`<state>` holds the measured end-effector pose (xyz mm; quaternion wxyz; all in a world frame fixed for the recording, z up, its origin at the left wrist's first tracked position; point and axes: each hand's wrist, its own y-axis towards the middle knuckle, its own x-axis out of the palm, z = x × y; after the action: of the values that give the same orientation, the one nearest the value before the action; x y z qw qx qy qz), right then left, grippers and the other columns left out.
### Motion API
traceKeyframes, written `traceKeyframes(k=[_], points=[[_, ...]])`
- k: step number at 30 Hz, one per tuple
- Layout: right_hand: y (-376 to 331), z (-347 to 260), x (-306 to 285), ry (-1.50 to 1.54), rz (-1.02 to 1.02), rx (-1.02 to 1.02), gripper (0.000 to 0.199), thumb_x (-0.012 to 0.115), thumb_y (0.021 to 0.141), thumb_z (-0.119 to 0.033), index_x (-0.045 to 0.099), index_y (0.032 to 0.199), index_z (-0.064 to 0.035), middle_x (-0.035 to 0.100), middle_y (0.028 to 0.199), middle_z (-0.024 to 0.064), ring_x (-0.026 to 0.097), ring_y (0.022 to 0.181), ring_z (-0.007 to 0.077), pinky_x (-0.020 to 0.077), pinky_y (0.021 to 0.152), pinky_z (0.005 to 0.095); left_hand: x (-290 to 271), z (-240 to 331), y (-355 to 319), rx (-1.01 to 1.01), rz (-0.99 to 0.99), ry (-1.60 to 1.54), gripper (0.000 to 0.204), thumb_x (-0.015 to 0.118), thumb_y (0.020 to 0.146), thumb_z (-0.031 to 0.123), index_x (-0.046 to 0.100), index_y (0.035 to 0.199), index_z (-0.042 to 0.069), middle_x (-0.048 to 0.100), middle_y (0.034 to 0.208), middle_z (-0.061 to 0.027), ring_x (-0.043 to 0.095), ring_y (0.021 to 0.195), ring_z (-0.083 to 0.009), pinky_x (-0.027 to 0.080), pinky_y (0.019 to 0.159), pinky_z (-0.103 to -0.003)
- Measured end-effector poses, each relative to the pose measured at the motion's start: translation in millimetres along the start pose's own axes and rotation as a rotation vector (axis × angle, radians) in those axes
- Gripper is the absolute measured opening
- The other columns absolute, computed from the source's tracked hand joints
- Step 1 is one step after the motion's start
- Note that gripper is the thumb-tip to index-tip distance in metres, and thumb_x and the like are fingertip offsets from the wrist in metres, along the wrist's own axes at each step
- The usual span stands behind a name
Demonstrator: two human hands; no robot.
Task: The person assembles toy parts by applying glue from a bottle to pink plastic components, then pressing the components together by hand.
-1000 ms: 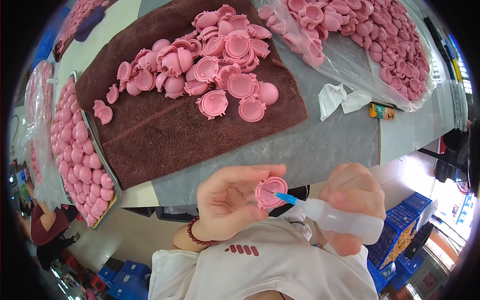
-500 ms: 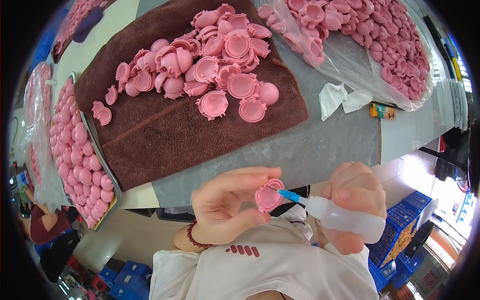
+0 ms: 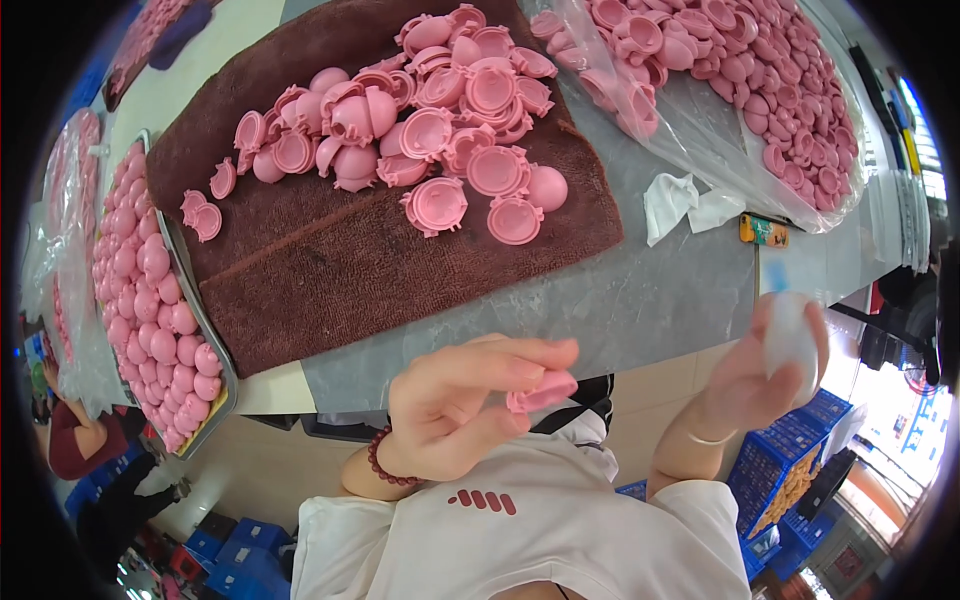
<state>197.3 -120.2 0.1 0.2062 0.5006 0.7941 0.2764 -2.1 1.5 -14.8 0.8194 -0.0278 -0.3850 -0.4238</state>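
Between the thumb and fingers of my left hand is a pink plastic half-shell, tilted nearly edge-on, in front of the table's near edge. My right hand is closed around a translucent white squeeze bottle. The bottle points up, and its blue needle tip is smeared by motion. On the brown towel lies a loose heap of pink half-shells, some cup side up, some dome side up.
A clear plastic bag of pink shells lies at the back right, near white tissues and a small yellow-green packet. At left stands a tray of pink balls. Blue crates stand at lower right.
My right hand has moved right and up with the bottle, away from the half-shell, turning it upright. My left hand has tilted the half-shell, which before faced me with the needle in it.
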Motion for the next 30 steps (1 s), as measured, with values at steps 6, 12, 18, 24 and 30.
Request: traceKeyframes(k=[6, 12, 18, 24, 30], points=[[42, 38, -68, -0.42, -0.003, 0.338, 0.034, 0.056, 0.081, -0.003, 0.041, 0.11, 0.0047, 0.056, 0.107, 0.0219, 0.058, 0.09, 0.0214, 0.0446, 0.08, 0.0275, 4, -2, -1, -0.257, 0.004, -0.393, 0.031, 0.06, 0.08, 0.01, 0.044, 0.106, 0.013, 0.055, 0.108, -0.0155, 0.054, 0.073, -0.0214, 0.044, 0.058, -0.033], [43, 49, -77, -0.424, 0.001, 0.369, 0.041, 0.059, 0.078, 0.0, 0.037, 0.112, 0.0052, 0.055, 0.109, 0.0184, 0.055, 0.094, 0.0199, 0.0433, 0.084, 0.0279, 7, -2, 3, -0.396, -0.006, -0.603, 0.034, 0.062, 0.079, 0.012, 0.043, 0.107, 0.011, 0.055, 0.109, -0.0151, 0.058, 0.075, -0.0229, 0.045, 0.056, -0.034], [60, 16, -46, -0.492, 0.142, -0.317, 0.029, 0.062, 0.072, 0.002, 0.049, 0.099, 0.0028, 0.052, 0.104, 0.0091, 0.05, 0.092, 0.0178, 0.0418, 0.078, 0.0263, 10, -4, 7, -0.402, 0.095, -0.518, 0.041, 0.066, 0.076, 0.011, 0.041, 0.109, 0.008, 0.052, 0.111, -0.019, 0.061, 0.077, -0.0235, 0.05, 0.062, -0.03], [119, 53, 46, -0.664, -0.699, -0.375, 0.028, 0.061, 0.071, -0.011, 0.053, 0.097, -0.0044, 0.056, 0.093, 0.0087, 0.051, 0.09, 0.0248, 0.0427, 0.075, 0.0324, 3, -10, 0, -0.378, -0.046, -0.827, 0.048, 0.063, 0.078, 0.009, 0.038, 0.118, 0.007, 0.045, 0.12, -0.0207, 0.057, 0.089, -0.0189, 0.046, 0.077, -0.03], [134, 78, 61, -0.907, -0.687, -0.432, 0.029, 0.061, 0.071, -0.017, 0.051, 0.094, -0.0028, 0.053, 0.089, 0.0107, 0.05, 0.086, 0.0286, 0.0428, 0.07, 0.0388, 3, -3, -1, -0.383, -0.033, -0.544, 0.046, 0.062, 0.076, 0.001, 0.039, 0.116, 0.003, 0.044, 0.121, -0.022, 0.056, 0.096, -0.0195, 0.046, 0.083, -0.031]])
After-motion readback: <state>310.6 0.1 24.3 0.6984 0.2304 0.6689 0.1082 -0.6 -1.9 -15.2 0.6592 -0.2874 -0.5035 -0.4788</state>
